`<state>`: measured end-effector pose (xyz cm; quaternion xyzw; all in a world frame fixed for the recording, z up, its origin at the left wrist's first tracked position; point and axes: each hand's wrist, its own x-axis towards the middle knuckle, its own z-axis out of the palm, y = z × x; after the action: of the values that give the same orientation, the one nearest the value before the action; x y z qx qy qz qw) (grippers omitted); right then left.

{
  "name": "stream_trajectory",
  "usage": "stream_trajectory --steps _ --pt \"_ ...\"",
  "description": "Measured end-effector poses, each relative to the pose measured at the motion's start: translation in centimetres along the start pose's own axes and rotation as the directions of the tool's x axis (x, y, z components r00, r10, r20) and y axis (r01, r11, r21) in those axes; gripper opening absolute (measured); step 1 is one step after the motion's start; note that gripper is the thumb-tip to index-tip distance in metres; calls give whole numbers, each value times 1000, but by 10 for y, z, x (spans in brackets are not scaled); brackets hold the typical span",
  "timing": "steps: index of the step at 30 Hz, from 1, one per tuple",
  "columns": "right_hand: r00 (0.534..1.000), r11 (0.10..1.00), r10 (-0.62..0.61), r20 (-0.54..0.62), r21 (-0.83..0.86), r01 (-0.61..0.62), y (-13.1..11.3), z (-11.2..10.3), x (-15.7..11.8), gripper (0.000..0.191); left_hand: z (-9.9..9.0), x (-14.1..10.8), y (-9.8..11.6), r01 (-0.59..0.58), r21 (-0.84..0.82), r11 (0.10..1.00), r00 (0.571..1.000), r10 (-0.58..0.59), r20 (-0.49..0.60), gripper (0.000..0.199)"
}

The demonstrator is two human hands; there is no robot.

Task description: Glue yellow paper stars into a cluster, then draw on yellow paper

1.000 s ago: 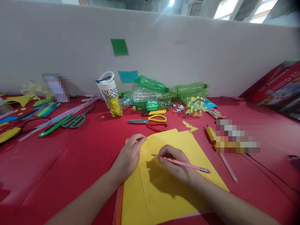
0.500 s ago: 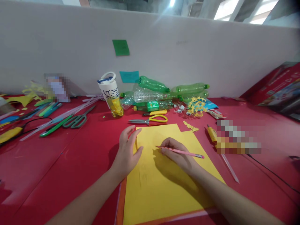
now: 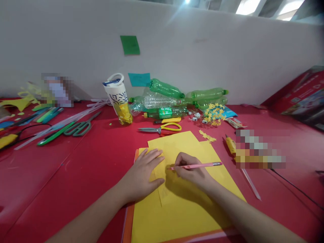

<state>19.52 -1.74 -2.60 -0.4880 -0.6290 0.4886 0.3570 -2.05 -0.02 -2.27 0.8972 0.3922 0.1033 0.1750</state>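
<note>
My left hand (image 3: 144, 173) lies flat with fingers spread on a stack of yellow paper (image 3: 192, 216), touching the left part of a smaller yellow sheet (image 3: 174, 145) on top. In my right hand (image 3: 193, 168) is a pink pencil (image 3: 202, 165), pinched between thumb and fingers. Its tip points left, at or just above the top sheet; I cannot tell whether it touches. The eraser end sticks out to the right. Faint pencil lines show on the sheet below my left thumb. Orange sheets edge out from under the stack.
Yellow-handled scissors (image 3: 162, 128) and a yellow cutter (image 3: 170, 120) lie beyond the paper. Plastic bottles (image 3: 165, 88) and a patterned cup (image 3: 117, 101) stand or lie against the partition. Grey scissors (image 3: 81, 127) are at left. A yellow glue gun (image 3: 230, 145) with a cord lies at right, near yellow stars (image 3: 214, 114).
My left hand has come down flat onto the paper. The top sheet has shifted and turned slightly. The right hand still holds the pencil, now a little lower in view.
</note>
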Motion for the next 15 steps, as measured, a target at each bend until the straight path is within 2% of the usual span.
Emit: stream_trajectory --steps 15 --pt "999 998 20 28 -63 -18 -4 1 0 9 2 1 1 20 -22 1000 999 -21 -34 56"
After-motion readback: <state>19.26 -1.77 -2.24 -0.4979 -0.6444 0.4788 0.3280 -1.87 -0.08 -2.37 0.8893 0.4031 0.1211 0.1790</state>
